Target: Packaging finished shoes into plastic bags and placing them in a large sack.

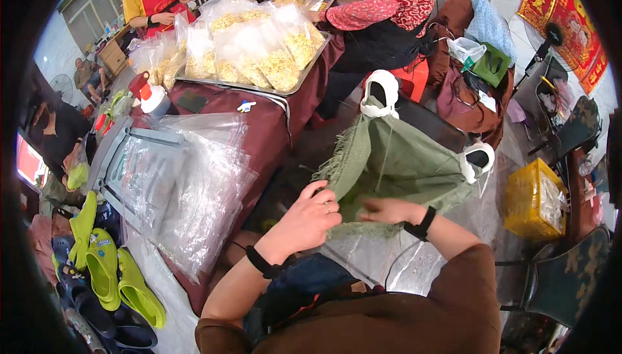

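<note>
A green woven sack [414, 159] with a frayed, fringed rim spreads open in front of me. My left hand [310, 216] is closed on its near left edge, fingers wrapped over the cloth. At the near side of the mouth, my right hand [387, 211] reaches over the rim, its fingertips blurred; whether it grips anything cannot be made out. A white clog-like piece [380, 88] sits at the sack's far corner, and a second white piece [478, 161] at its right corner. The sack's bottom is in shadow.
Left, a maroon-covered table bears a metal tray [243, 85] of filled clear bags, plus flat plastic bags [207, 192]. Green clogs [103, 266] lie at lower left. A yellow crate [523, 200] and chair [564, 276] stand right. People work beyond the table.
</note>
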Demonstrator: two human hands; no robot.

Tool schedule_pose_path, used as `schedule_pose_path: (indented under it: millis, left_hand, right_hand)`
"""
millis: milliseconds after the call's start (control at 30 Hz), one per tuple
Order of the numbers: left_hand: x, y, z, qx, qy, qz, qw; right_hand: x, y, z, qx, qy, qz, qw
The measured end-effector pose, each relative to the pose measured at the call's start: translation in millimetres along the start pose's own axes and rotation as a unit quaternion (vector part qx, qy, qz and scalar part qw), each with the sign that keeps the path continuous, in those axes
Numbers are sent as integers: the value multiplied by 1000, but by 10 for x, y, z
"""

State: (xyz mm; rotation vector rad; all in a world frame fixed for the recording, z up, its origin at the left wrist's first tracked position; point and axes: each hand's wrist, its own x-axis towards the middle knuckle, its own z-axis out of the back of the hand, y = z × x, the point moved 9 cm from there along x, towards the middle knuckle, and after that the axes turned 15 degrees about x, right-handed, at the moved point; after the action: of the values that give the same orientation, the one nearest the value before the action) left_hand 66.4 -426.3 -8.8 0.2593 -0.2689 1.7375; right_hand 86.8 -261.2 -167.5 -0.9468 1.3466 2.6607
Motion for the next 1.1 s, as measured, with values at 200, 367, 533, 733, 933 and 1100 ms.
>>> schedule_pose_path:
  millis: [200, 367, 533, 733, 933, 1100]
  left_hand:
    - [133, -346, -106, -58, -28, -38, 997]
    - [54, -610, -388, -58, -36, -31, 997]
    - [204, -415, -592, -28, -52, 41, 997]
    - [-44, 186, -160, 123, -56, 97, 986]
    - [-31, 239, 301, 142, -74, 71, 985]
    - [-296, 64, -366, 140, 71, 57, 986]
  right_hand:
    - [-359, -218, -537, -171, 356, -55, 917]
    - [-1065, 417, 5, 368, 403, 97, 832]
    - [-1151, 200, 122, 280, 342, 54, 895]
    - [-418, -217, -157, -34, 137, -44, 989]
    - [-372, 376, 97, 78, 112, 24, 990]
    - [-437, 129, -85, -156, 52, 10, 986]
